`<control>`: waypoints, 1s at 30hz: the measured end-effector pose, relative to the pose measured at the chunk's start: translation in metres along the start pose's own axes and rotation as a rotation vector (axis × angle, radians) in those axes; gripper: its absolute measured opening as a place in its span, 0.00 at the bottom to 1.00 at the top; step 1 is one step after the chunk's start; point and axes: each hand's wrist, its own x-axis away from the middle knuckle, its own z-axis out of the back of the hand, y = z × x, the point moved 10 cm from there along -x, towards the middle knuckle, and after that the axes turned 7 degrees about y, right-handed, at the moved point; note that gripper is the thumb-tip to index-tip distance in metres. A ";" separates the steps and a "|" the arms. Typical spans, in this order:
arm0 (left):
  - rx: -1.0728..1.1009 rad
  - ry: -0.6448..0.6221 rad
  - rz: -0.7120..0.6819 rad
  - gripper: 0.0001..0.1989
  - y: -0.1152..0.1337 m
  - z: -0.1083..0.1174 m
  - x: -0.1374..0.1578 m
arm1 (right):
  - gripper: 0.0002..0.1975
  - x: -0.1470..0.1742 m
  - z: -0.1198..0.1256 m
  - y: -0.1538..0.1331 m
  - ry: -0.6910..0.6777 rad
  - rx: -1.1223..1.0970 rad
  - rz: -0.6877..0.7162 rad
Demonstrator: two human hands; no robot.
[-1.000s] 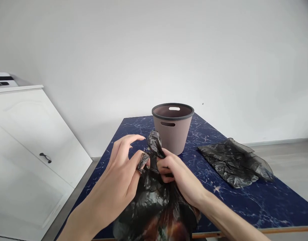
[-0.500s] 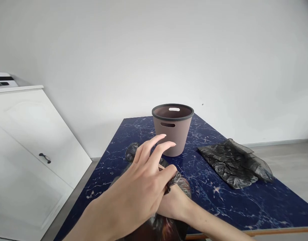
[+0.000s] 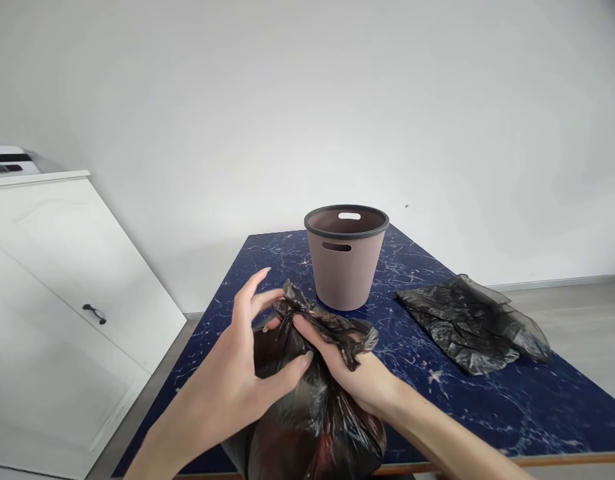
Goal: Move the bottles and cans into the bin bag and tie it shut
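Note:
A filled black garbage bag [image 3: 307, 433] stands at the near edge of the table, its neck gathered and twisted. My right hand [image 3: 355, 377] is closed around that neck, thumb laid along it, with loose plastic draped over the hand. On the other side my left hand [image 3: 237, 373] is curved about the neck, its thumb and fingers spread apart. The left thumb tip is at the front of the neck; whether it presses on the plastic I cannot tell. Beyond the hands stands a brownish-pink trash can [image 3: 345, 277] with a dark rim and cut-out handles.
The blue marbled table [image 3: 487, 413] has a wooden front edge. A flat, crumpled black garbage bag [image 3: 467, 327] lies at its right side, partly over the edge. To the left is a white cabinet [image 3: 52, 300] with a dark handle. A pale wall rises behind.
My left hand has moved left and opened away from across the right hand. The bag's neck and my right hand's grip now show.

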 end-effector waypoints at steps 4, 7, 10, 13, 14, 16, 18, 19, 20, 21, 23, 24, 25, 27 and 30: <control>0.134 -0.049 0.106 0.49 -0.016 -0.013 -0.005 | 0.21 0.000 0.002 -0.006 -0.072 -0.059 -0.015; 0.206 -0.104 0.117 0.43 -0.017 -0.019 -0.007 | 0.22 0.003 0.006 -0.006 -0.122 -0.023 -0.088; 0.193 -0.167 0.093 0.29 -0.014 -0.025 -0.009 | 0.20 0.004 0.010 -0.003 -0.137 0.001 -0.164; 0.118 -0.178 0.033 0.08 -0.010 -0.029 -0.009 | 0.22 0.006 0.008 0.006 -0.156 -0.062 -0.273; 0.095 -0.167 0.015 0.06 -0.009 -0.030 -0.009 | 0.23 0.006 0.007 0.008 -0.154 -0.103 -0.293; 0.074 -0.138 -0.008 0.06 -0.007 -0.030 -0.009 | 0.24 0.004 0.006 0.011 -0.123 -0.190 -0.316; 0.073 -0.132 -0.029 0.07 -0.004 -0.032 -0.009 | 0.26 0.002 0.009 0.016 -0.066 -0.270 -0.339; 0.070 -0.139 -0.050 0.07 -0.001 -0.033 -0.009 | 0.27 0.002 0.011 0.019 -0.038 -0.301 -0.350; 0.064 -0.151 -0.075 0.07 0.002 -0.034 -0.008 | 0.27 0.001 0.012 0.020 -0.018 -0.321 -0.356; 0.056 -0.165 -0.099 0.08 0.006 -0.036 -0.008 | 0.27 0.000 0.013 0.021 -0.004 -0.333 -0.358; 0.042 -0.176 -0.135 0.09 0.011 -0.037 -0.007 | 0.29 -0.001 0.013 0.021 0.006 -0.335 -0.353; 0.037 -0.170 -0.140 0.10 0.012 -0.037 -0.007 | 0.31 -0.002 0.013 0.021 0.008 -0.335 -0.349; 0.031 -0.161 -0.136 0.10 0.012 -0.037 -0.007 | 0.33 -0.003 0.012 0.020 0.012 -0.337 -0.349; 0.023 -0.136 -0.135 0.11 0.013 -0.038 -0.008 | 0.34 -0.004 0.011 0.019 0.017 -0.356 -0.360; 0.059 -0.104 -0.127 0.10 0.012 -0.038 -0.009 | 0.32 -0.003 0.006 0.019 -0.032 -0.382 -0.383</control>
